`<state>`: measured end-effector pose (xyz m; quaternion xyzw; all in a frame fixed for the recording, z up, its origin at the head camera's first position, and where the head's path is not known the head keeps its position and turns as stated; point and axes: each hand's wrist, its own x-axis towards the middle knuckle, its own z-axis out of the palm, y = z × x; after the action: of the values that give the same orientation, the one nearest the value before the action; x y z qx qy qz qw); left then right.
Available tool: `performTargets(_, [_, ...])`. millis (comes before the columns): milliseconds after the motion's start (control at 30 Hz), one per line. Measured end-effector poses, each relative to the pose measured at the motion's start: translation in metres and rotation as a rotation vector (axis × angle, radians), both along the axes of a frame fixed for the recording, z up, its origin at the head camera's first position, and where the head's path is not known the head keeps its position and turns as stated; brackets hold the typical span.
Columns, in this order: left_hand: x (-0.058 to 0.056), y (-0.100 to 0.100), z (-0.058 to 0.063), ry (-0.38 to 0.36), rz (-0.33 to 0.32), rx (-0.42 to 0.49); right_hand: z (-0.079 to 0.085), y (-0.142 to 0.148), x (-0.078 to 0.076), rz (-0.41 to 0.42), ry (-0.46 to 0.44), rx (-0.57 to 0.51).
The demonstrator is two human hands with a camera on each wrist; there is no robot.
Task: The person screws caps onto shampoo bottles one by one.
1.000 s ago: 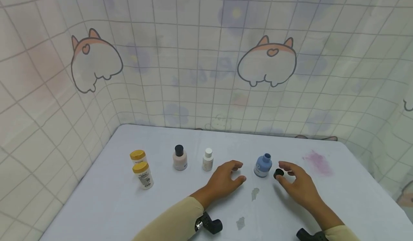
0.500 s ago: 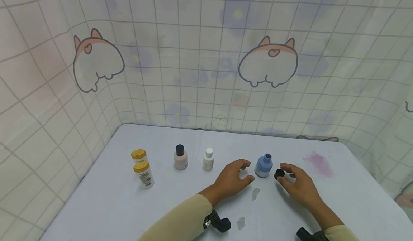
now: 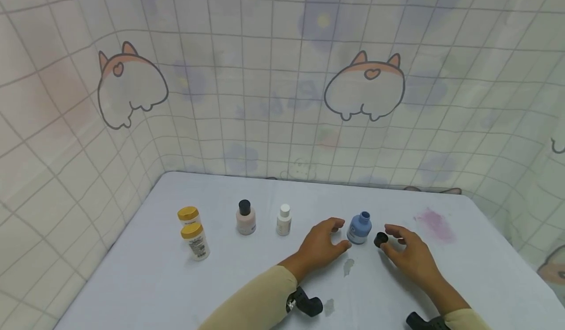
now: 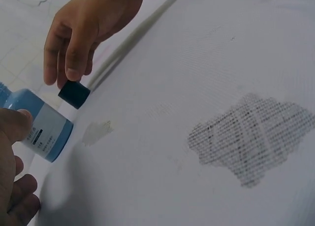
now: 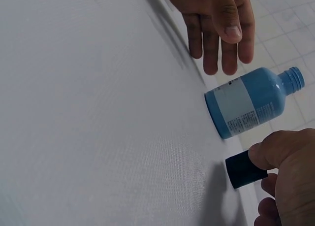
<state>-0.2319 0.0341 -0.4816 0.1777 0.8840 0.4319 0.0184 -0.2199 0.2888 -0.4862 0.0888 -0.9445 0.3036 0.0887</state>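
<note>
A blue bottle (image 3: 359,230) stands upright with no cap on its threaded neck. Beside it sits a small black cap (image 3: 378,240). My left hand (image 3: 321,245) is curved toward the bottle from the left, thumb and fingers apart. In the right wrist view those fingers end short of the bottle (image 5: 236,107). My right hand (image 3: 411,257) hovers at the cap from the right, index fingertip just behind it and thumb in front. Seen from the right wrist, the thumb overlaps the top of the cap (image 5: 240,172), and the other fingers show past its end.
Left of my hands stand a white bottle (image 3: 284,222), a pale pink bottle with a black cap (image 3: 245,219), and two yellow-lidded containers, one (image 3: 197,245) in front of the other (image 3: 187,214). The white cloth (image 3: 145,271) has grey patches and a pink stain (image 3: 436,224).
My left hand has moved right, closer to the blue bottle. The right hand's fingers have shifted slightly right, away from the cap, while the cap and bottles stay in place.
</note>
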Motion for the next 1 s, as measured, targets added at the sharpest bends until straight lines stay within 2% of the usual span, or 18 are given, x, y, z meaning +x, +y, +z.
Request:
performTargets(367, [-0.002,0.016,-0.003,0.009,0.002,0.011,-0.003,0.005,-0.001,-0.023,-0.029,0.050])
performTargets(667, [-0.005,0.019,0.003,0.002,-0.001,0.015,-0.001,0.002,-0.004,-0.014,0.006,0.052])
performTargets(1000, [-0.009,0.022,0.004,0.002,0.023,0.025,0.002,-0.002,-0.006,-0.021,-0.014,0.046])
